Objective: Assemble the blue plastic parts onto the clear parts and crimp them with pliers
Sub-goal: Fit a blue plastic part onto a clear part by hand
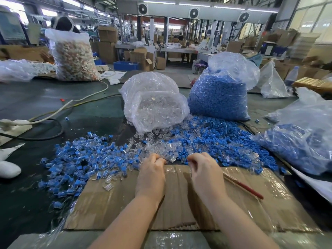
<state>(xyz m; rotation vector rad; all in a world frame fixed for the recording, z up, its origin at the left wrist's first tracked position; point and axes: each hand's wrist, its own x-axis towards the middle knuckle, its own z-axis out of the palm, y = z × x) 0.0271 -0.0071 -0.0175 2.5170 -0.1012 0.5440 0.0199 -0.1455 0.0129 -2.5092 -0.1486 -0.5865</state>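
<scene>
My left hand [152, 168] reaches into the heap of clear parts [161, 150] at the far edge of the cardboard sheet [125, 203], fingers curled; whether it holds a part I cannot tell. My right hand [201, 166] is beside it with curled fingertips, pinching something small and blue at the edge of the pile. Loose blue parts [215, 141] spread to the right, and assembled blue-and-clear pieces [75, 159] lie in a heap to the left. Red-handled pliers [242, 186] rest on the cardboard, right of my right hand.
A bag of clear parts [152, 101] and a bag of blue parts [219, 94] stand behind the piles. Another bag of blue pieces [301, 137] lies at the right. Cables [53, 112] cross the dark mat at the left, near a big bag of mixed pieces [73, 58].
</scene>
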